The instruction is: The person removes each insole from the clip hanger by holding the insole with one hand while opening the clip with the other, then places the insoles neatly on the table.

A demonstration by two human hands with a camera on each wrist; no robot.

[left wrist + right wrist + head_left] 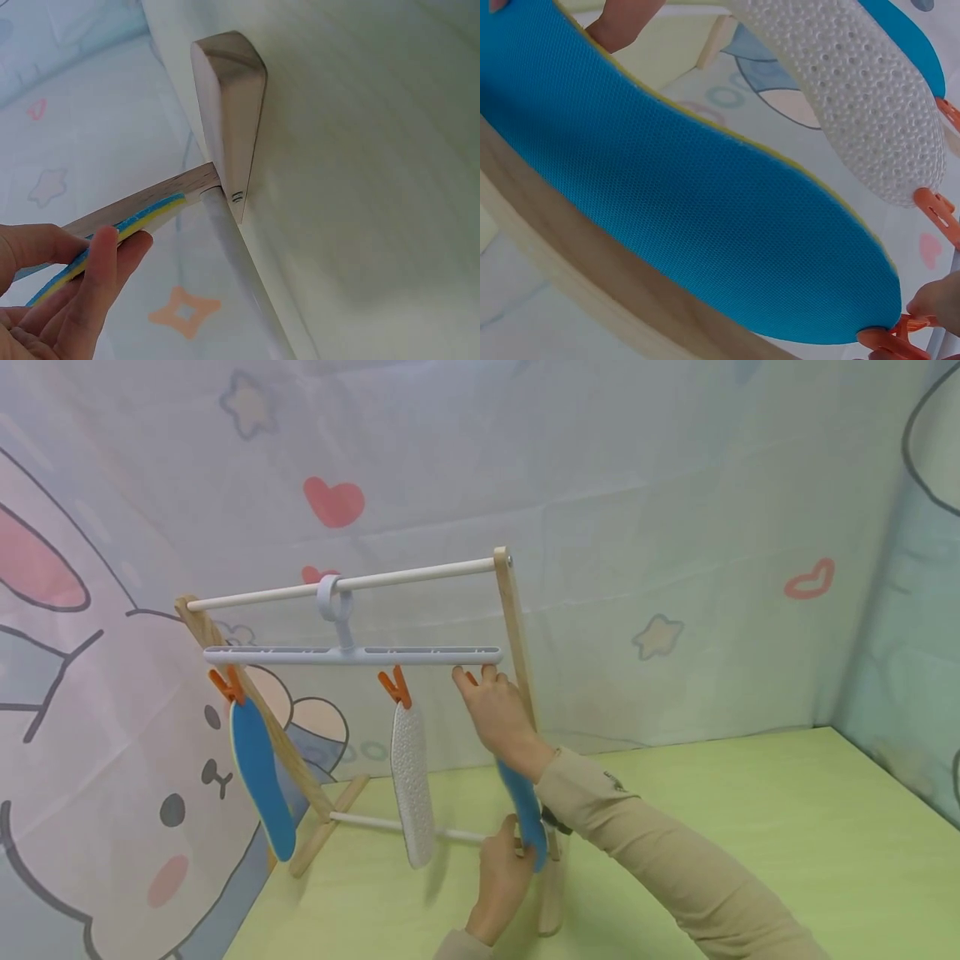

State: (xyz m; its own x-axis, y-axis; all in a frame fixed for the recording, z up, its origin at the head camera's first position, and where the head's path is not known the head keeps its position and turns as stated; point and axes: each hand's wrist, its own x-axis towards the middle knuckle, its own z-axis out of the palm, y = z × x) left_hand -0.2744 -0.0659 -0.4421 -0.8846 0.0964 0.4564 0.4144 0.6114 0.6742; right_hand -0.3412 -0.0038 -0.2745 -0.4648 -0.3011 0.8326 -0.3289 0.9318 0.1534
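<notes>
My right hand [498, 710] pinches an orange clothespin [892, 341] just under the right end of a white hanger bar [352, 656]. The clothespin's jaws sit on the upper end of a blue insole [727, 217] with a yellow edge. Down at that insole's lower end, my left hand [502, 877] holds it between thumb and fingers; the left wrist view shows the insole [142, 214] edge-on. A white dimpled insole [412, 785] hangs from a second clothespin [396, 687] at mid-bar. Another blue insole [261, 777] hangs from a clothespin [228, 685] at the left end.
The hanger's hook [327, 597] loops over the white top rod [420, 574] of a wooden rack. Its right post [513, 627] stands right behind my right hand. A lower rod [367, 821] and wooden feet [551, 897] stand on the yellow-green tabletop [712, 827]. Printed cloth surrounds the table.
</notes>
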